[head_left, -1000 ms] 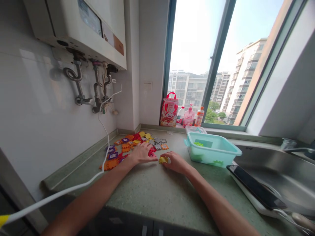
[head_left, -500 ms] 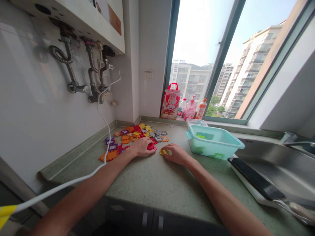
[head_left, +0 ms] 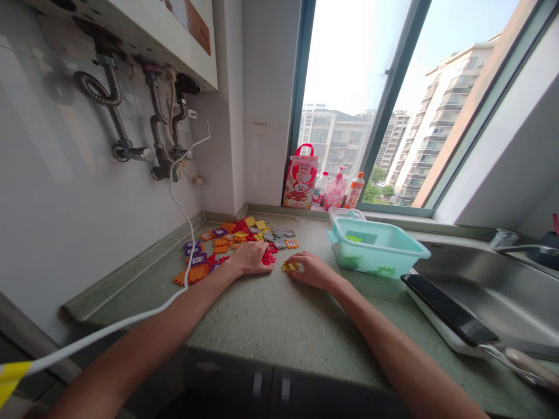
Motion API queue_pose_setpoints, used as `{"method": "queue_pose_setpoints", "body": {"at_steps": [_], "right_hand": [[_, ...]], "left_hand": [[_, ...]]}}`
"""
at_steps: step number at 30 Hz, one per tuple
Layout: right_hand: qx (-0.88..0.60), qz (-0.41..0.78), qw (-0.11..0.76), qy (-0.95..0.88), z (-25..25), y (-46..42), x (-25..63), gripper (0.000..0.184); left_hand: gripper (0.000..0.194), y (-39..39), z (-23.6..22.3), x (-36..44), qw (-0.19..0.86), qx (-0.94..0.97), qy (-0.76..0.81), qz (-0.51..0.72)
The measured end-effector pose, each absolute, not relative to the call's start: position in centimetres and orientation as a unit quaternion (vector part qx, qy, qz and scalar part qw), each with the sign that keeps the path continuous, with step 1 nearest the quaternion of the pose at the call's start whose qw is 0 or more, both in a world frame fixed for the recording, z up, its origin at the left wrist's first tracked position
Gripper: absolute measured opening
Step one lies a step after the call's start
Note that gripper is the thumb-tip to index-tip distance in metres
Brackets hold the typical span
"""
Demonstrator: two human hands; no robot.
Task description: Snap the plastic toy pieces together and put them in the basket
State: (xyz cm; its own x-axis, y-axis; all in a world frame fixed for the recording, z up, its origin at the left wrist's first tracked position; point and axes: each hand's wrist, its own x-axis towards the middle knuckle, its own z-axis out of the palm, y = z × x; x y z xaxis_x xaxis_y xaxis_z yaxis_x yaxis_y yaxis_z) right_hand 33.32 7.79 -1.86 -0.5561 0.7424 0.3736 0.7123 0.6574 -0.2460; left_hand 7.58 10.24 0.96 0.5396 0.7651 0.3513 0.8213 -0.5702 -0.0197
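Clamping toothed yellow piece (head_left: 288,266) in right grip (head_left: 312,269), toothed red piece (head_left: 268,257) in left grip (head_left: 251,258)

The pink pump bottle (head_left: 335,192) seems to read "立白"; lettering on the red bag (head_left: 300,185) is too small.

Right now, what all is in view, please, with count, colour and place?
Toothed pieces: many, mixed colours, counter's left
Yellow piece: one, by right hand
Green pieces: several, in tub
Tub: one, turquoise, beside sink
Clear container: one, behind tub
Bag: one, red-pink, windowsill
Bottles: three, pink, orange-white, clear, windowsill
Window: one, grey-framed, behind counter
Heater: one, white, upper left
Pipes: several, metallic, under heater
Cable: one, white, left
Counter: one, grey-green, centre
Sink: one, steel, right
Flat slab: one, black, sink's edge
Left hand: one, at red pieces
Right hand: one, holding yellow piece
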Motion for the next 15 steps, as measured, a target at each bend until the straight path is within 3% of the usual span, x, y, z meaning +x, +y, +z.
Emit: {"method": "queue_pose_setpoints", "body": {"at_steps": [6, 11, 15], "right_hand": [[-0.409, 0.035, 0.234, -0.881, -2.0, 7.8, 33.5, 0.028], [-0.409, 0.032, 0.231, -0.882, -2.0, 7.7, 33.5, 0.027], [-0.406, 0.032, 0.232, -0.883, -2.1, 7.7, 33.5, 0.027]], "left_hand": [[0.052, 11.5, 3.4, 4.7, 0.114, -0.825, -0.529, -0.166], [0.067, 13.8, 4.7, -0.7, 0.103, -0.718, -0.683, -0.081], [0.07, 14.6, 4.2, -2.9, 0.095, -0.682, -0.722, -0.064]]}}
